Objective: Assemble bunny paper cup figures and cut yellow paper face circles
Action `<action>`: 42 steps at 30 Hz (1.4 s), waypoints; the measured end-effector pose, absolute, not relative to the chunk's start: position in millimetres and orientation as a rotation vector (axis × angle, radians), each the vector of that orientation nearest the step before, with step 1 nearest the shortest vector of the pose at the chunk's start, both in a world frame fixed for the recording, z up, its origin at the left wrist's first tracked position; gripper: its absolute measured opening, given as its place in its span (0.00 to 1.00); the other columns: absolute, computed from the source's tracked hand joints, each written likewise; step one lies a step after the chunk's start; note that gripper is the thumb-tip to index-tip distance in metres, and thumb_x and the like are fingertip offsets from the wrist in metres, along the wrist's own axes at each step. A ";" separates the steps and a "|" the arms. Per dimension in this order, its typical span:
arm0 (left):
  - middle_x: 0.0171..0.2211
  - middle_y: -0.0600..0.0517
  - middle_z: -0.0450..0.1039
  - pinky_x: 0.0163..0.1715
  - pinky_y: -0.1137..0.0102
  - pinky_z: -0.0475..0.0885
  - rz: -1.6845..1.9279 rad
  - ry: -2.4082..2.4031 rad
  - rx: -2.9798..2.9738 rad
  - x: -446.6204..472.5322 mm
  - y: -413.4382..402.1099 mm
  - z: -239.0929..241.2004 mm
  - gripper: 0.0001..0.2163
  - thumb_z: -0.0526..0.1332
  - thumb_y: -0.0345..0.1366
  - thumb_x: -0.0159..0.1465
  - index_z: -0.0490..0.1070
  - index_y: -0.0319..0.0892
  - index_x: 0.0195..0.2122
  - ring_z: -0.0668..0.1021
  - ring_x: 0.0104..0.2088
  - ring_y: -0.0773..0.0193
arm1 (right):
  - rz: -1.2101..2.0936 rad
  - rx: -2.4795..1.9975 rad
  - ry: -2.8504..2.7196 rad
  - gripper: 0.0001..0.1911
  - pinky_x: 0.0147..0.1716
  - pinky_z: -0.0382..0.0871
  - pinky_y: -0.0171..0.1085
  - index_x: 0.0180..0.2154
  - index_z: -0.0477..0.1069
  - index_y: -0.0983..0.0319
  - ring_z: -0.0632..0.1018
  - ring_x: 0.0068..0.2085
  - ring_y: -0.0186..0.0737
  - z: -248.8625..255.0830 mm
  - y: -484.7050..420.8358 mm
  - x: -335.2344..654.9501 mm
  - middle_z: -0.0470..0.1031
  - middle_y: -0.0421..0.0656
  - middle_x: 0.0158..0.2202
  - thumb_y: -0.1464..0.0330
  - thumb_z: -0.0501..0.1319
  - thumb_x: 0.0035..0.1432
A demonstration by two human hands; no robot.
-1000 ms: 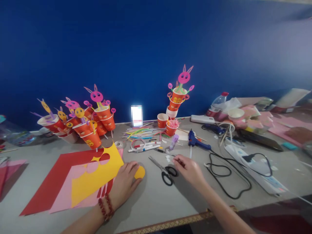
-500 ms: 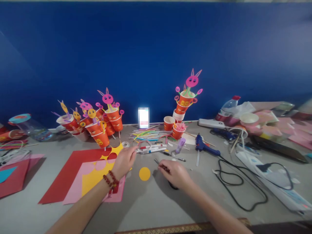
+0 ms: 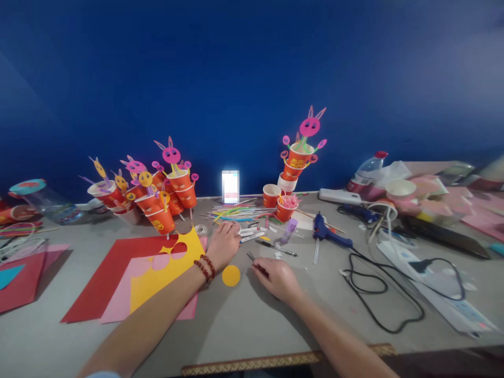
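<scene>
My left hand [image 3: 223,242] reaches forward past the coloured sheets, its fingers curled down over a roll of clear tape that they mostly hide. Beside those fingertips lie several markers [image 3: 253,238]. Closed around small scissors [image 3: 250,256], my right hand [image 3: 277,278] rests low over the table, the blade tips pointing forward and left. Between the hands a yellow paper disc [image 3: 231,275] lies flat. Under my left forearm are a yellow sheet with round cut-outs [image 3: 157,289], a pink sheet [image 3: 114,304] and a red sheet [image 3: 94,278].
Decorated red paper cups [image 3: 157,215] stand at back left, with another cup stack [image 3: 295,157] at back right. Drinking straws [image 3: 240,211] lie by a lit phone [image 3: 230,186]. A glue gun [image 3: 325,231], its cord and a power strip [image 3: 437,294] occupy the right.
My left hand has moved forward and right, from beside the tape roll to over it. My right hand keeps hold of the scissors in nearly the same place.
</scene>
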State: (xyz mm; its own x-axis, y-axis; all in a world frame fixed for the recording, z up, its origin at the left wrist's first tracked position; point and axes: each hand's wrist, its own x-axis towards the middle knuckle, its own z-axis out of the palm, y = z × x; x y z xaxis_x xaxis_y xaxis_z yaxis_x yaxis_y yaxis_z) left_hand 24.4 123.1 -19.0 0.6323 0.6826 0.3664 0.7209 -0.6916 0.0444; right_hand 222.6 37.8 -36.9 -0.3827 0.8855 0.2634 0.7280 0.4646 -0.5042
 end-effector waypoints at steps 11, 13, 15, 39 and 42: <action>0.34 0.50 0.74 0.38 0.66 0.71 -0.686 -1.226 -2.911 7.9 57.9 5.4 0.12 0.48 0.38 0.73 0.69 0.42 0.40 0.75 0.36 0.59 | 1.320 -1.099 -1.336 0.25 0.14 0.58 0.30 0.46 0.69 0.60 0.66 0.15 0.30 -16.5 31.0 204.7 0.72 0.36 0.23 0.49 0.63 0.56; 0.36 0.49 0.75 0.38 0.67 0.71 -0.790 -1.262 -3.005 3.2 45.2 4.1 0.12 0.47 0.39 0.73 0.68 0.42 0.42 0.76 0.37 0.59 | 1.373 -1.059 -1.257 0.22 0.14 0.57 0.29 0.39 0.70 0.60 0.65 0.15 0.28 -8.6 27.4 195.8 0.71 0.35 0.21 0.49 0.65 0.54; 0.38 0.49 0.76 0.38 0.68 0.71 -0.884 -1.369 -3.059 0.0 39.1 2.0 0.12 0.48 0.41 0.73 0.68 0.42 0.44 0.77 0.38 0.60 | 1.377 -1.054 -1.227 0.20 0.15 0.57 0.29 0.32 0.69 0.61 0.65 0.15 0.28 -3.2 24.7 188.7 0.69 0.34 0.19 0.50 0.65 0.54; 0.48 0.42 0.73 0.52 0.52 0.67 -0.548 -1.574 -2.762 -37.8 82.5 -27.9 0.09 0.58 0.35 0.67 0.71 0.41 0.47 0.72 0.51 0.49 | 1.425 -1.157 -1.257 0.16 0.20 0.67 0.31 0.35 0.71 0.61 0.72 0.21 0.32 -15.6 37.7 200.0 0.76 0.39 0.25 0.56 0.66 0.53; 0.52 0.44 0.72 0.55 0.53 0.66 -0.564 -1.357 -2.866 -44.3 60.3 -24.4 0.12 0.56 0.33 0.68 0.69 0.42 0.52 0.71 0.53 0.52 | 1.344 -1.241 -1.353 0.10 0.19 0.63 0.31 0.32 0.72 0.61 0.69 0.19 0.31 -19.1 40.5 202.1 0.72 0.37 0.20 0.61 0.65 0.52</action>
